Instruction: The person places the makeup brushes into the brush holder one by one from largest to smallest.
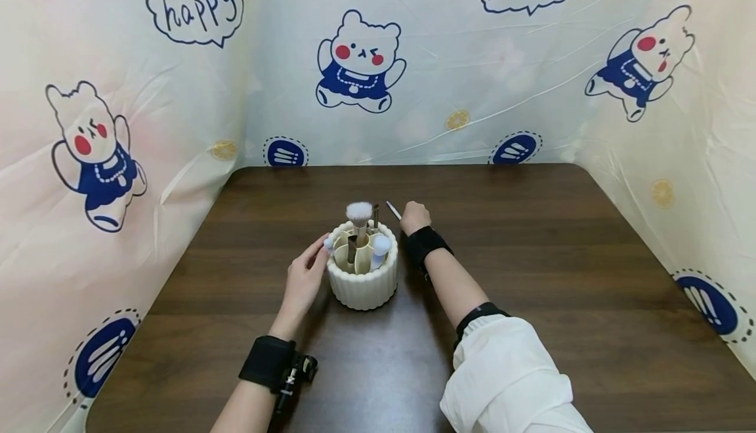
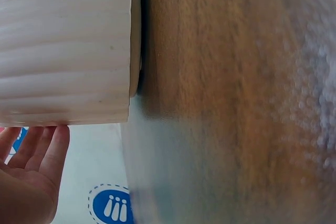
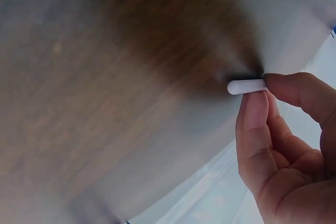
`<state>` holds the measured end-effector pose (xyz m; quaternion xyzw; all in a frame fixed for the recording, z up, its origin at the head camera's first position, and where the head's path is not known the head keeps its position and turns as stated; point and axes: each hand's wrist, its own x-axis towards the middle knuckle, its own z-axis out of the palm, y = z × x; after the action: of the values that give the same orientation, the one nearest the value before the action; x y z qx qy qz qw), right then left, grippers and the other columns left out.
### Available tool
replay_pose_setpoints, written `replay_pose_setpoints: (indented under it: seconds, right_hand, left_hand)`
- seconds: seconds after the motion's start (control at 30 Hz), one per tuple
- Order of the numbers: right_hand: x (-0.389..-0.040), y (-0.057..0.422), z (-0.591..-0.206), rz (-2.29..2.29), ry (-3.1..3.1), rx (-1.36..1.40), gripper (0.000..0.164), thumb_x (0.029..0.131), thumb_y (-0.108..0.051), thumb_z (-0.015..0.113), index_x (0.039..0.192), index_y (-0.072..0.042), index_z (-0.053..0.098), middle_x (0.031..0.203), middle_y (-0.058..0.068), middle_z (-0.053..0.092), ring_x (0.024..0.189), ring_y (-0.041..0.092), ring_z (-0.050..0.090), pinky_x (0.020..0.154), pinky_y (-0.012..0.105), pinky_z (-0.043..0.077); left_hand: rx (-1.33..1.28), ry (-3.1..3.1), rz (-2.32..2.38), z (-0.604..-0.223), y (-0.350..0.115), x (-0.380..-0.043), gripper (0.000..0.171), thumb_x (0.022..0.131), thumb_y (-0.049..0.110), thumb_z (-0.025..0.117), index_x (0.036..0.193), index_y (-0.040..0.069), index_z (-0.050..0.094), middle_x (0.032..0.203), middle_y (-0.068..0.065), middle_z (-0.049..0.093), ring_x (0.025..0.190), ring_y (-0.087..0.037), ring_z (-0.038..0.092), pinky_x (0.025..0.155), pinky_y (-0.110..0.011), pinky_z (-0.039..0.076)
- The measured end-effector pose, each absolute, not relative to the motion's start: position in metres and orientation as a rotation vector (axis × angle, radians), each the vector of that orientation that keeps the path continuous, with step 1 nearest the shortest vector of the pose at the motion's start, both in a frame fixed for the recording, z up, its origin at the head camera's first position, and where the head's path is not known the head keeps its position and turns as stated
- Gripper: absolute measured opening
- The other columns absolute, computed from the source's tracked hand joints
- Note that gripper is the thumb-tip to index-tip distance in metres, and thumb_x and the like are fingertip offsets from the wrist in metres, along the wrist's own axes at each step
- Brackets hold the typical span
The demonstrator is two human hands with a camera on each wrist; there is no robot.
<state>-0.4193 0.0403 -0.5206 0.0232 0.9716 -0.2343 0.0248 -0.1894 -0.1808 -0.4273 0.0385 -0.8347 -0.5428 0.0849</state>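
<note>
A cream ribbed brush holder (image 1: pixel 363 288) stands upright on the table. In it are a makeup brush with fluffy white bristles (image 1: pixel 359 212), a light-blue round-headed tool (image 1: pixel 380 247) and some thin dark-handled tools. My left hand (image 1: pixel 304 279) is at the holder's left side; in the left wrist view, its extended fingers (image 2: pixel 59 150) touch the ribbed wall. A small light-blue knob (image 1: pixel 328 243) shows by these fingertips. Beyond the holder to the right, my right hand (image 1: pixel 416 218) pinches a thin white stick (image 3: pixel 245 86) between thumb and fingers. The stick's kind cannot be told.
The dark brown wooden table (image 1: pixel 531 249) extends around the holder. A pale printed curtain (image 1: pixel 437 46) with cartoon bears hangs behind it and along both sides. Black straps (image 1: pixel 268 364) carry the wrist cameras.
</note>
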Motion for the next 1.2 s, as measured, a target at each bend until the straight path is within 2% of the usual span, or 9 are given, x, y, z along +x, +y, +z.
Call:
replay_pose_setpoints:
  seconds: [0.2,0.33,0.4,0.5,0.67,0.8,0.9,1.03,1.2]
  right_hand:
    - [-0.435,0.053,-0.537,-0.699,3.042,0.025,0.015,0.073,-0.015,0.075,0.076,-0.002,0.067,0.078,0.014,0.068,0.071,0.033,0.064,0.060,0.041,0.053]
    - [-0.455,0.068,-0.561,-0.725,3.057,-0.003,0.024,0.070,-0.023,0.080,0.071,-0.004,0.066,0.073,0.012,0.065,0.065,0.031,0.060,0.058,0.039,0.050]
    - [-0.448,0.074,-0.550,-0.781,3.015,-0.023,0.028,0.070,-0.027,0.080,0.071,-0.003,0.066,0.074,0.013,0.065,0.066,0.029,0.061,0.059,0.038,0.051]
    - [-0.417,0.076,-0.499,-0.853,2.862,0.048,0.029,0.077,-0.026,0.076,0.082,0.002,0.067,0.084,0.016,0.067,0.076,0.030,0.063,0.069,0.039,0.054]
    - [-0.362,0.076,-0.428,-0.973,2.796,0.145,0.019,0.085,-0.013,0.066,0.089,0.006,0.065,0.075,0.011,0.061,0.068,0.023,0.058,0.063,0.029,0.049]
    - [-0.350,0.081,-0.411,-1.017,2.797,0.147,0.017,0.089,-0.013,0.063,0.091,0.004,0.065,0.069,0.006,0.054,0.062,0.018,0.052,0.057,0.023,0.042]
    - [-0.352,0.086,-0.403,-1.054,2.779,0.131,0.017,0.090,-0.012,0.061,0.088,0.005,0.066,0.071,0.009,0.060,0.068,0.023,0.056,0.059,0.024,0.041]
    - [-0.351,0.091,-0.391,-1.149,2.785,0.080,0.017,0.089,-0.009,0.059,0.091,0.006,0.067,0.083,0.019,0.070,0.086,0.034,0.065,0.068,0.027,0.045]
    - [-0.347,0.096,-0.376,-1.313,2.737,0.041,0.023,0.090,-0.006,0.057,0.108,0.007,0.061,0.105,0.021,0.064,0.099,0.036,0.064,0.088,0.038,0.053]
  left_hand:
    - [0.106,-2.485,-1.621,-0.426,-0.179,-0.189,0.038,0.100,0.029,0.048,0.135,0.017,0.056,0.131,-0.011,0.061,0.109,-0.019,0.058,0.080,-0.016,0.044]
    - [0.102,-2.491,-1.630,-0.426,-0.180,-0.189,0.038,0.100,0.030,0.048,0.136,0.018,0.056,0.133,-0.011,0.060,0.115,-0.020,0.057,0.088,-0.025,0.047]
    - [0.093,-2.492,-1.632,-0.426,-0.180,-0.188,0.039,0.100,0.031,0.048,0.136,0.017,0.055,0.135,-0.011,0.058,0.119,-0.021,0.056,0.093,-0.031,0.047]
    - [0.078,-2.492,-1.643,-0.426,-0.181,-0.189,0.040,0.100,0.032,0.047,0.137,0.017,0.054,0.137,-0.011,0.057,0.123,-0.022,0.054,0.098,-0.039,0.046]
    - [0.076,-2.501,-1.651,-0.425,-0.181,-0.189,0.042,0.101,0.034,0.046,0.138,0.017,0.052,0.139,-0.011,0.055,0.125,-0.023,0.052,0.099,-0.040,0.045]
    - [0.088,-2.501,-1.639,-0.425,-0.181,-0.189,0.041,0.100,0.034,0.046,0.137,0.017,0.053,0.138,-0.010,0.056,0.123,-0.023,0.054,0.097,-0.036,0.046]
    - [0.099,-2.507,-1.629,-0.426,-0.181,-0.189,0.041,0.100,0.035,0.047,0.137,0.018,0.053,0.136,-0.010,0.057,0.116,-0.023,0.057,0.091,-0.030,0.048]
    - [0.109,-2.509,-1.628,-0.427,-0.181,-0.190,0.042,0.100,0.036,0.047,0.137,0.018,0.053,0.136,-0.011,0.058,0.115,-0.023,0.057,0.093,-0.032,0.047]
    - [0.105,-2.501,-1.645,-0.427,-0.181,-0.189,0.043,0.100,0.036,0.048,0.137,0.016,0.053,0.137,-0.012,0.056,0.125,-0.024,0.053,0.101,-0.042,0.045]
